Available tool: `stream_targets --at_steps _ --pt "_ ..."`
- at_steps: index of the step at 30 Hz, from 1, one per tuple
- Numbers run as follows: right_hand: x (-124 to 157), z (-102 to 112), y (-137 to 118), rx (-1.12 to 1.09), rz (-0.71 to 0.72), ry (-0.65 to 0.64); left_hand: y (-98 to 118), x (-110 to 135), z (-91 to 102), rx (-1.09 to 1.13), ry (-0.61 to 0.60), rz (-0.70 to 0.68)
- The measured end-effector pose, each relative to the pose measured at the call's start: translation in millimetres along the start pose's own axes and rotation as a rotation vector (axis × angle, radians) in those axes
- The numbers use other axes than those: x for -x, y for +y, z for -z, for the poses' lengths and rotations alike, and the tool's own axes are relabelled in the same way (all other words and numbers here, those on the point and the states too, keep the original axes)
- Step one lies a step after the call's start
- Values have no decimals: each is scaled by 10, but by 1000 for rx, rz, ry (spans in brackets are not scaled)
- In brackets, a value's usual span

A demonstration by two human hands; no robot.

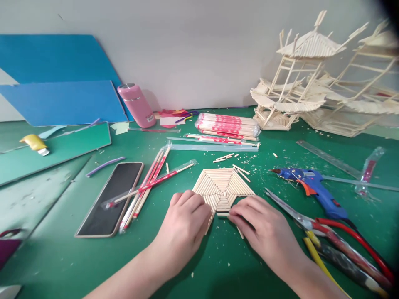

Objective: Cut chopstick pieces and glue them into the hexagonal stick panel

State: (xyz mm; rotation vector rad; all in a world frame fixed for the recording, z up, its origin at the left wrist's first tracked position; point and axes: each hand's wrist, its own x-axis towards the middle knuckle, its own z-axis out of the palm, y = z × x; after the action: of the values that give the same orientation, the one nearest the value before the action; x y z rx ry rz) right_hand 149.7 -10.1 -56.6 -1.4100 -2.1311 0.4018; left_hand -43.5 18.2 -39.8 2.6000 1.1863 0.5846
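A flat panel of short wooden sticks (223, 187), laid in spiderweb-like rings, rests on the green tabletop before me. My left hand (188, 220) lies at its lower left edge with fingers curled closed; the fingertips are hidden, so what they grip is unclear. At the lower right edge, my right hand (258, 222) pinches the end of a short wooden stick (222, 214) lying along the panel's bottom side. Another stick (240, 232) slants out from under the right fingers. Loose sticks (241, 171) lie beside the panel's upper right edge.
Right of my hands are a blue glue gun (311, 182), metal scissors (289, 209) and cutters (352, 236). A phone (107, 203) and wrapped sticks (146, 187) lie left. Behind stand a pink bottle (137, 106), bundled sticks (227, 125) and a stick pagoda model (289, 91).
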Motion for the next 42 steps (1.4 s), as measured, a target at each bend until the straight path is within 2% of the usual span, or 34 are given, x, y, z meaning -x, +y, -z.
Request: stream_targets --at_steps 6,11,18,23,27,33,42 --pt "28 -113 30 0 9 39 -51 -34 -152 136 90 36" --pt "45 -135 38 -6 -26 27 -73 -12 -217 226 78 50" --pt "44 -139 9 -31 -51 37 -85 -40 -188 263 39 69" --pt "22 -157 22 -56 -49 56 -48 -43 -179 225 4 54" --pt "16 -157 37 -81 -47 58 -16 -23 -221 164 32 31" --pt "33 -144 40 -97 -77 -8 2 -3 -274 93 55 0" --pt "10 -158 43 -114 -86 -6 21 -15 -289 12 98 -53"
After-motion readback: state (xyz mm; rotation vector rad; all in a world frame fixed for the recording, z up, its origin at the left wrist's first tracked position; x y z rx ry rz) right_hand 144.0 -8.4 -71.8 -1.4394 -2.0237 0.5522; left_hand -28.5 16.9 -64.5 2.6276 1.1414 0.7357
